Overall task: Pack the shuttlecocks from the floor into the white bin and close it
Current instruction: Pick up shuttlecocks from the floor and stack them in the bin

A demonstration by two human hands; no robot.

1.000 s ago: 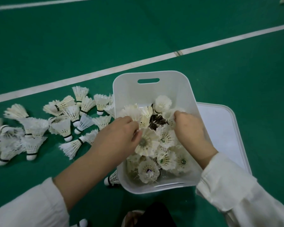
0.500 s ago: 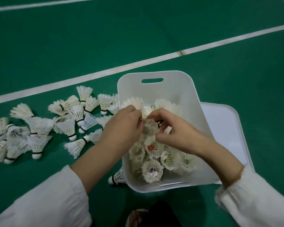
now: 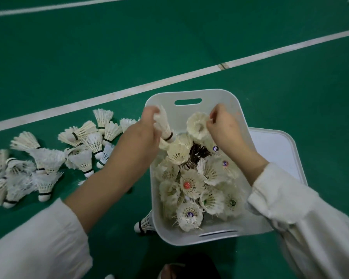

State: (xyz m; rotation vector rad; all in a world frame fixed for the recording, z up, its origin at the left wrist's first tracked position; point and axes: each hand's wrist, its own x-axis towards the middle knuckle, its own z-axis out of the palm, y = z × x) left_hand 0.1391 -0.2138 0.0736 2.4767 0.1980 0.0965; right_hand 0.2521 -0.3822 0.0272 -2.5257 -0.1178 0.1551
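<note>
The white bin (image 3: 189, 95) stands on the green floor, holding several feather shuttlecocks (image 3: 191, 184) and one dark one. Over its far left part my left hand (image 3: 143, 135) grips a white shuttlecock (image 3: 163, 123) by the feathers, cork pointing down. Over its far right part my right hand (image 3: 223, 125) pinches the feather rim of another shuttlecock (image 3: 197, 124), whose open skirt faces me. To the left of the bin, several loose shuttlecocks (image 3: 46, 158) lie in a pile on the floor. One more shuttlecock (image 3: 144, 223) lies against the bin's near left corner.
The bin's white lid (image 3: 278, 150) lies flat on the floor, partly under the bin's right side. White court lines (image 3: 113, 95) cross the green floor beyond the bin. A dark shape (image 3: 191, 266) shows at the bottom edge, below the bin.
My hands were together over the bin's middle half a second ago. They have since risen and spread apart toward the far side, each carrying its own shuttlecock.
</note>
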